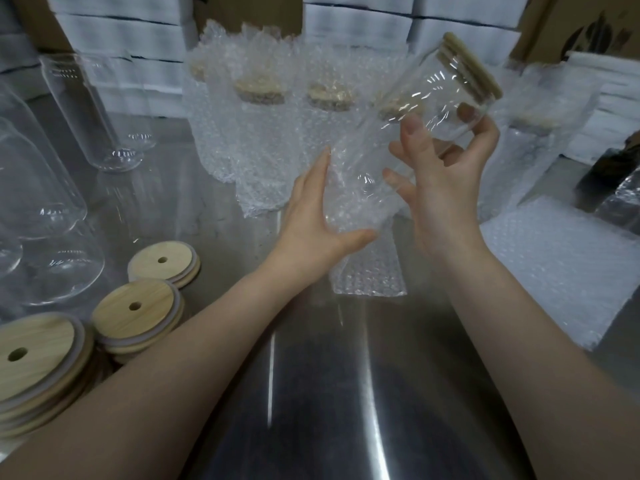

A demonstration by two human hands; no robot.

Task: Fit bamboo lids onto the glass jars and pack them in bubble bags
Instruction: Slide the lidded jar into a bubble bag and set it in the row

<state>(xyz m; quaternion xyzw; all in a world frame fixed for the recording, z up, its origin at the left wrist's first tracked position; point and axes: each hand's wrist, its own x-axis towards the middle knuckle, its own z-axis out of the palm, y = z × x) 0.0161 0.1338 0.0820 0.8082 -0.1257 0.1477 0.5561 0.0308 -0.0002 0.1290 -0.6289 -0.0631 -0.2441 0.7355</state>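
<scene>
Steel tabletop [346,410], bamboo lids [135,308], stacked boxes [121,32]

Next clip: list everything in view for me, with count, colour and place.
jar: one, clear, tilted in the air, lower end in the bag
lid: one, tan bamboo, on that jar
bag: one, clear bubble wrap, around the jar's lower end
packed jars: at least five, bagged, tan lids, back of table
bare jars: at least four, clear, left
loose lids: three stacks, tan, each top lid with a hole, near left
flat bags: one stack, white, right
white boxes: many, stacked behind
table: one, steel grey
left hand: holds the bag
right hand: grips the jar
</scene>
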